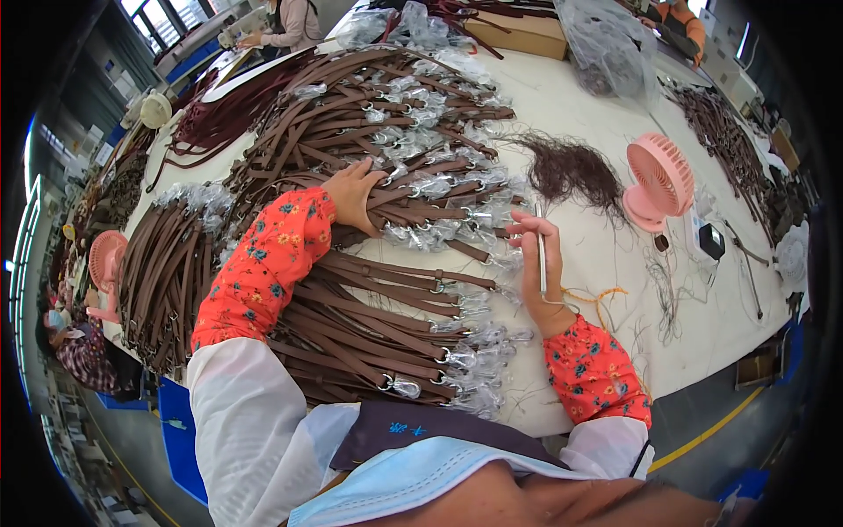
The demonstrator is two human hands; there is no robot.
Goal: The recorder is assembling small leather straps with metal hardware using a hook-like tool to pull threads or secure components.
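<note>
My left hand (353, 197) lies on a large heap of brown straps (325, 132), thumb and fingers spread apart over them. To the right of the heap, my right hand (543, 272) keeps a slim silver metal tool (541, 255) against its palm. Whether the tool is tweezers or snips I cannot tell. The fingertips of that hand point at the strap ends close by. Metal clasps wrapped in clear plastic (430, 186) sit at the right ends of the straps. Several more straps (369, 321) fan out below my left hand.
A tangle of dark thread (571, 171) and a pink fan (659, 180) are on the white table (615, 290). Another bundle of straps (167, 281) and a second pink fan (107, 259) stand left. A clear plastic bag (610, 53) and a cardboard box (518, 33) are at the back. People sit nearby.
</note>
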